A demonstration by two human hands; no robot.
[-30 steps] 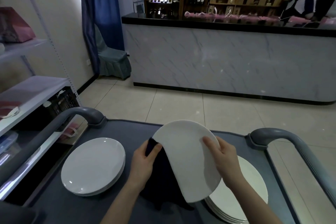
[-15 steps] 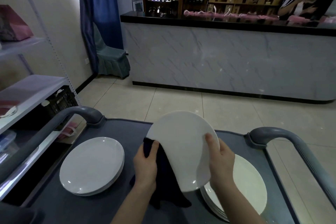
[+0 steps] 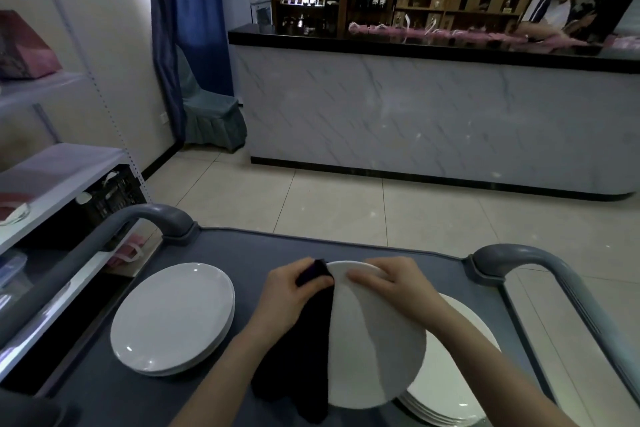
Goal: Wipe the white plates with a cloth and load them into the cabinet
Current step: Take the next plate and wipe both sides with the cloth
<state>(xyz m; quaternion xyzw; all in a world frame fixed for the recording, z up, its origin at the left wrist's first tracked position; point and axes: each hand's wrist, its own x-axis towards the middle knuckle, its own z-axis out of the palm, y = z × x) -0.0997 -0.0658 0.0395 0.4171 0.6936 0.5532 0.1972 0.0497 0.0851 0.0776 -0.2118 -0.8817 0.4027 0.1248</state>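
A white plate (image 3: 374, 340) is held tilted above the grey cart (image 3: 104, 388). My right hand (image 3: 391, 284) grips its far rim. My left hand (image 3: 291, 291) presses a dark cloth (image 3: 301, 357) against the plate's left edge, and the cloth hangs down over the cart. A stack of white plates (image 3: 173, 317) lies on the cart at the left. Another stack of white plates (image 3: 460, 374) lies at the right, partly hidden under the held plate.
The cart has grey handle rails at left (image 3: 152, 215) and right (image 3: 540, 263). A white shelf unit (image 3: 52, 173) with a black crate stands at the left. A marble-fronted counter (image 3: 433, 114) lies ahead across tiled floor, with a person (image 3: 557, 0) behind it.
The plate has tipped down and lower toward the cart. My left hand with the cloth has slid up to the plate's far left rim, and my right hand has shifted to the top rim.
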